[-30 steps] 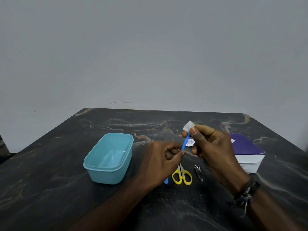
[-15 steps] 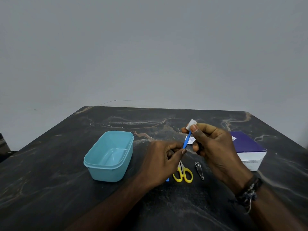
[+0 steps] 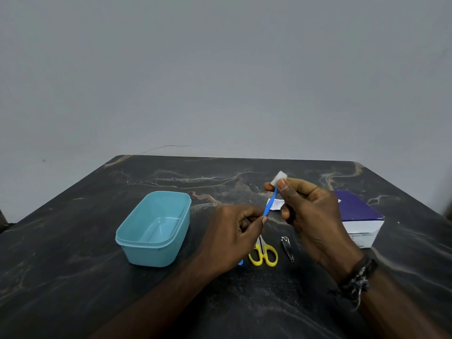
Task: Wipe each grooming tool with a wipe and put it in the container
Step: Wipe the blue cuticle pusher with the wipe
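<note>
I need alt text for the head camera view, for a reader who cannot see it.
A left hand holds a blue tool while the right hand pinches a white wipe on its tip, above a dark table with an empty teal container, yellow scissors and nail clippers.

- Left hand [image 3: 234, 238]: grips the lower part of a slim blue tool [image 3: 270, 204], held slanted above the table [image 3: 73, 277].
- Right hand [image 3: 315, 216]: pinches a small white wipe [image 3: 278, 178] over the tool's upper end.
- Teal container [image 3: 137, 238]: open, left of the hands.
- Yellow-handled scissors [image 3: 265, 255] and metal nail clipper [image 3: 286, 248]: flat on the table, side by side, apart.
- Purple-and-white box [image 3: 359, 216]: at right; a white sachet [image 3: 277, 204] lies behind the tool.
</note>
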`<state>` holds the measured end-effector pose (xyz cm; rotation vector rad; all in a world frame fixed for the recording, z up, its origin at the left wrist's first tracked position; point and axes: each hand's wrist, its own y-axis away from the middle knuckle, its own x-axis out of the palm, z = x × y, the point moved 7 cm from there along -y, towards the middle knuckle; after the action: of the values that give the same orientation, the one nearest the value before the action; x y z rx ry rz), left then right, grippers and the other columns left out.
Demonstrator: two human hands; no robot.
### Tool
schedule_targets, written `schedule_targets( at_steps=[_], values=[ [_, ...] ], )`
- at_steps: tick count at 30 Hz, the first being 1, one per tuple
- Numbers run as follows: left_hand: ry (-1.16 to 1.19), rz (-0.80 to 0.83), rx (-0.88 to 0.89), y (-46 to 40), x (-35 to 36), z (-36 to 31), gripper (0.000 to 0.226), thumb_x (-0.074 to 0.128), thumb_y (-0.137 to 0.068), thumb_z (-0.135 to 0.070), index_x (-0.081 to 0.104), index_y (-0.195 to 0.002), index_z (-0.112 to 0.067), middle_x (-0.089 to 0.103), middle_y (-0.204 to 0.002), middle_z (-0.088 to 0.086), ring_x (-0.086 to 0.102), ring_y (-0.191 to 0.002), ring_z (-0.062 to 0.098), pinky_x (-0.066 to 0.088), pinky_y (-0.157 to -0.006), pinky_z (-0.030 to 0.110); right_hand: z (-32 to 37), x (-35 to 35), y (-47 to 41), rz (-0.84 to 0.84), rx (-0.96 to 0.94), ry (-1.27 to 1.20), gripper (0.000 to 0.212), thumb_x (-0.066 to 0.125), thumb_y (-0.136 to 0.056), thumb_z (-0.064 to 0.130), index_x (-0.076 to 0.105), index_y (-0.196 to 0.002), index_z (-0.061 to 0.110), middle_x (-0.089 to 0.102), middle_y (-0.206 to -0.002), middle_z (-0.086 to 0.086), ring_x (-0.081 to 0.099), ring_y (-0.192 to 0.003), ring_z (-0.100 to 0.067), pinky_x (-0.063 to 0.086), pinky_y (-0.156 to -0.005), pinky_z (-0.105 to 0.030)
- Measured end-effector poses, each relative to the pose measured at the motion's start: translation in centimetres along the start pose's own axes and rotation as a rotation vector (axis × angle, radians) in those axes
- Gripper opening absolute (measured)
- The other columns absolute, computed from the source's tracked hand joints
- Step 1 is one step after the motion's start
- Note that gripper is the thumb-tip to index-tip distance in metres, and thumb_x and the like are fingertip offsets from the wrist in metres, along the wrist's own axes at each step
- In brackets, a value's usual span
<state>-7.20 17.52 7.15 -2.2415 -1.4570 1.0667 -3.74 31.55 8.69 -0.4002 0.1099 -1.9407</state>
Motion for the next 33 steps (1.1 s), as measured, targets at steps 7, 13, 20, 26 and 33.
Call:
schedule_targets(
  at_steps=[7,13,20,26,33],
  values=[
    [0.023,0.002,-0.008,0.1,-0.2,0.1,0.014,0.063,-0.091,-0.017,0.074,-0.090,-0.008,0.071,-0.064,0.005,0.064,-0.048,0.015,0.057,-0.050,0.036,-0.1,0.2,0.2,0.021,0.011,0.043,0.010,0.065,-0.086,0.016,0.073,-0.088,0.010,0.077,-0.094,-0.008,0.045,-0.041,-0.008,0.035,-0.053,-0.026],
    [0.042,-0.061,-0.027,0.1,-0.6,0.0,0.007,0.068,-0.088,-0.016,0.075,-0.089,-0.013,0.068,-0.056,0.006,0.061,-0.045,0.022,0.052,-0.047,0.036,-0.9,0.8,0.6,0.028,0.024,0.089,0.011,0.064,-0.088,0.015,0.073,-0.089,0.008,0.077,-0.091,-0.009,0.045,-0.041,-0.011,0.037,-0.048,-0.024],
    [0.034,-0.095,-0.038,0.1,-0.7,0.2,0.006,0.075,-0.082,-0.017,0.074,-0.082,-0.012,0.061,-0.048,-0.008,0.055,-0.040,0.005,0.042,-0.044,0.015,-0.4,0.2,0.4,-0.031,-0.047,0.119,0.011,0.064,-0.088,0.013,0.075,-0.087,0.010,0.077,-0.088,-0.011,0.043,-0.039,-0.009,0.037,-0.050,-0.027],
    [0.029,-0.133,-0.040,-0.1,-1.3,0.3,0.006,0.076,-0.081,-0.015,0.074,-0.083,-0.010,0.058,-0.049,-0.010,0.053,-0.040,0.003,0.040,-0.045,0.012,-1.1,1.0,0.5,0.055,-0.016,0.195,0.011,0.067,-0.086,0.014,0.074,-0.089,0.005,0.077,-0.079,-0.005,0.045,-0.038,-0.011,0.039,-0.041,-0.017],
    [0.031,-0.100,-0.043,0.2,-0.8,0.2,0.007,0.076,-0.081,-0.016,0.071,-0.079,-0.011,0.066,-0.054,-0.002,0.056,-0.041,0.004,0.041,-0.045,0.012,-0.4,0.2,0.5,-0.026,-0.058,0.149,0.010,0.066,-0.087,0.015,0.074,-0.087,0.009,0.077,-0.087,-0.005,0.042,-0.038,-0.008,0.041,-0.044,-0.022]
  ],
)
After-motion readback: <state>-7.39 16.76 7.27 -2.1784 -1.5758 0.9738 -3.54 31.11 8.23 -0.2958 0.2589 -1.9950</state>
